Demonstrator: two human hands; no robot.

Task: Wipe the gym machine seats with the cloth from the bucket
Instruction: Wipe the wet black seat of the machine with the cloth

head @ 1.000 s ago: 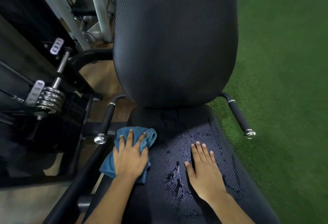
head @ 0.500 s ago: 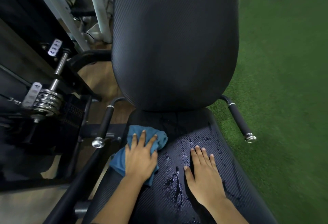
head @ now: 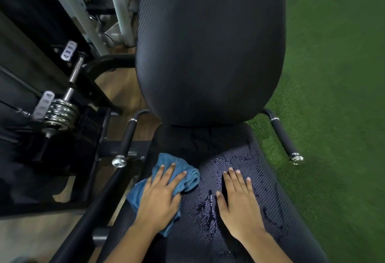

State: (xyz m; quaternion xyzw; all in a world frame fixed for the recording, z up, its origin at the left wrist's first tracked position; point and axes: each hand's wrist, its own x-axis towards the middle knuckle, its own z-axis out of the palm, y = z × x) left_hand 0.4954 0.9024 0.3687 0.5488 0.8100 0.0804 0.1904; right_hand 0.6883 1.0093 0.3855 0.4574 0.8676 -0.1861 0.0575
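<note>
My left hand point(head: 160, 198) presses flat on the cloth point(head: 184, 172) on the seat point(head: 281, 210), and my right hand point(head: 239, 206) lies flat beside it. Water point(head: 206, 210) beads between them, so I reckon most wiping is left.

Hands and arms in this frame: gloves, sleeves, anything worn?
Nothing worn. Left hand and right hand are ungloved, with no rings; nails short. Both forearms are bare to the frame edge: no sleeves, watch or bands in view.

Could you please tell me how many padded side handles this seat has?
2. The left handle stands beside the seat, near the cloth; the right handle is over the green turf. No others show.
</note>
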